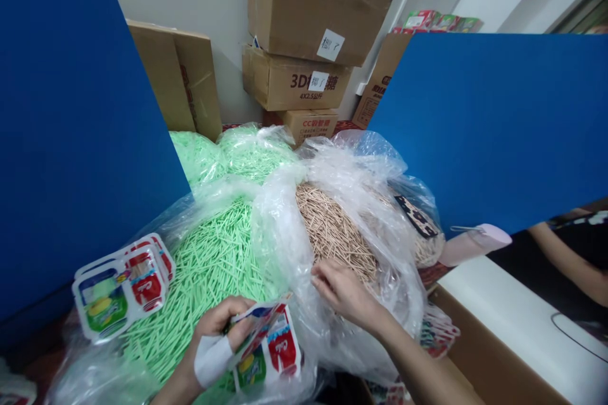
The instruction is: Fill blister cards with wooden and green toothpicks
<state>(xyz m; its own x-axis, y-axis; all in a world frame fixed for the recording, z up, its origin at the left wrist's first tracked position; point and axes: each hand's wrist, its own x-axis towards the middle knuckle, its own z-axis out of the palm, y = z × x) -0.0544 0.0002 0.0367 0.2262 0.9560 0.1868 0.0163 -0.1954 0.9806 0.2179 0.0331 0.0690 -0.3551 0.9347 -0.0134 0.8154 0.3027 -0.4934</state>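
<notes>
My left hand [221, 326], with a white wrap near the thumb, is closed on a printed candy pouch [266, 323] held tilted on edge. Behind it lies another pouch [285, 345] with a red "Cola" half and a green half. Over the edge of a clear plastic bag [280, 234], my right hand [344, 291] is closed, fingers curled at the brown thin sticks [332, 228]; whatever is between its fingertips is hidden. Light green sticks [213, 253] fill the bag to the left. A small stack of similar pouches [126, 288] rests on them.
Cardboard boxes [308, 12] are stacked against the wall. Blue panels [494, 120] stand left and right. A phone in a patterned case [418, 216] lies on the right bag, beside a pink cylinder [475, 243]. Another person's arm [574, 266] shows near a white surface [532, 329].
</notes>
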